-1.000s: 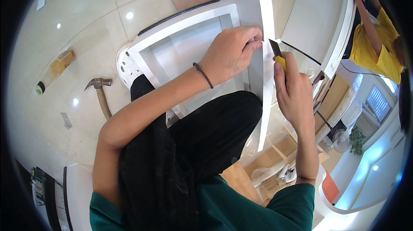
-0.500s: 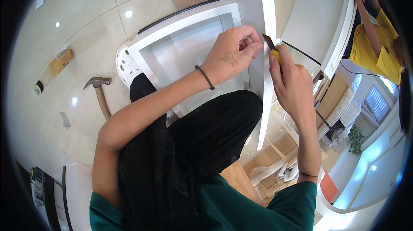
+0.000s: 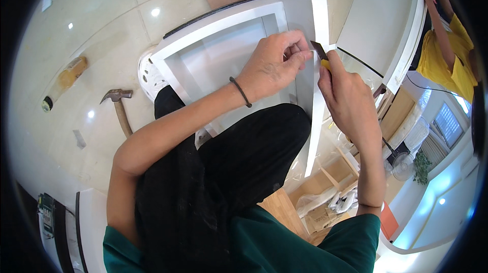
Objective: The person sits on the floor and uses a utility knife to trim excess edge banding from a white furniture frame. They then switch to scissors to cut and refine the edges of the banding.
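Note:
My right hand (image 3: 348,92) is closed round a yellow and black utility knife (image 3: 319,53), its dark blade pointing up and left. The blade is beside the white edge of an upright panel (image 3: 319,24) that joins a white drawer-like frame (image 3: 175,44). Close to the blade, my left hand (image 3: 279,62) pinches something small and pale between thumb and finger; its kind is too small to tell. The frame rests against my legs, with a black strip (image 3: 213,16) along its far edge.
On the tiled floor to the left lie a claw hammer (image 3: 119,108) and a bottle of yellowish liquid (image 3: 66,82). A person in a yellow shirt (image 3: 442,59) works at a large white panel (image 3: 378,24) at the right. Wooden boards (image 3: 325,186) lie at lower right.
My right hand has shifted slightly, the knife blade staying close to the panel's edge. The left hand holds nearly the same pinch and place.

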`<action>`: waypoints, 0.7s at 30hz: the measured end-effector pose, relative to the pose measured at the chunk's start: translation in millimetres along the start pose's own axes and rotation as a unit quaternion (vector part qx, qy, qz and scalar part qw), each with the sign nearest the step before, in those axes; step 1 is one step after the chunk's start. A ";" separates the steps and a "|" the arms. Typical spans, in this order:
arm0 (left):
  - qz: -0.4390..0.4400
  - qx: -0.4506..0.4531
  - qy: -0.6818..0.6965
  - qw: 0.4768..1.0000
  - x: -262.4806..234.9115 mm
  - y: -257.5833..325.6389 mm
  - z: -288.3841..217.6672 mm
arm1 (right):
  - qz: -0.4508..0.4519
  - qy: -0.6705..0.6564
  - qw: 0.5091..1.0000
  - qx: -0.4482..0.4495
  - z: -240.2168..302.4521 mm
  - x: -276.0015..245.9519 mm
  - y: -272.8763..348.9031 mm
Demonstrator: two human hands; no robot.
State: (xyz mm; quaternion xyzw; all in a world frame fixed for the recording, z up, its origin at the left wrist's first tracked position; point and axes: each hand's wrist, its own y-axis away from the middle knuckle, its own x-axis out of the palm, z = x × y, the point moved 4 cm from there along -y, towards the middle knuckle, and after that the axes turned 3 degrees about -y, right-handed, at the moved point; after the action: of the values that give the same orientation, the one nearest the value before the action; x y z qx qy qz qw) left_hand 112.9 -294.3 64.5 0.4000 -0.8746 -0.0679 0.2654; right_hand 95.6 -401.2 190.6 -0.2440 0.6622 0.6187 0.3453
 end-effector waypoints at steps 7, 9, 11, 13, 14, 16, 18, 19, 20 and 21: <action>0.011 -0.014 0.011 1.000 -0.9 -0.1 0.6 | 0.011 -0.004 1.000 -0.009 1.7 -1.6 -4.7; 0.013 -0.016 0.018 1.000 -0.9 0.7 0.6 | 0.013 -0.013 1.000 -0.013 1.7 -1.0 -5.7; 0.013 -0.009 0.018 1.000 -1.9 1.3 -0.2 | 0.014 -0.019 1.000 -0.015 2.2 -0.4 -6.4; 0.013 -0.013 0.012 1.000 -1.7 1.3 -0.1 | 0.012 -0.021 1.000 -0.016 3.4 -0.4 -6.4; 0.011 -0.010 0.010 1.000 -1.2 1.6 -0.4 | 0.014 -0.020 1.000 -0.016 4.0 -0.7 -6.2; 0.008 -0.010 0.020 1.000 -0.9 2.0 -0.5 | 0.015 -0.017 1.000 -0.018 5.4 -2.2 -6.3; 0.011 -0.008 0.017 1.000 -1.2 1.4 -0.3 | 0.035 -0.026 0.999 -0.006 4.5 -3.8 -7.3; 0.015 -0.009 0.010 1.000 -1.8 1.0 0.0 | 0.040 -0.032 0.999 -0.005 4.5 -4.5 -8.1; 0.015 -0.004 0.005 1.000 -1.9 1.6 0.0 | 0.047 -0.028 0.998 -0.002 4.8 -4.6 -7.9; 0.017 -0.011 0.005 1.000 -2.3 1.7 0.8 | 0.049 -0.025 0.998 -0.004 5.4 -5.1 -8.2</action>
State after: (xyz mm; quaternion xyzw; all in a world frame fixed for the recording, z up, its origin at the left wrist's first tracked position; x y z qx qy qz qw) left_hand 112.6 -291.6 63.4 0.3822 -0.8793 -0.0705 0.2754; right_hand 105.9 -397.3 189.2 -0.1970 0.6619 0.6433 0.3306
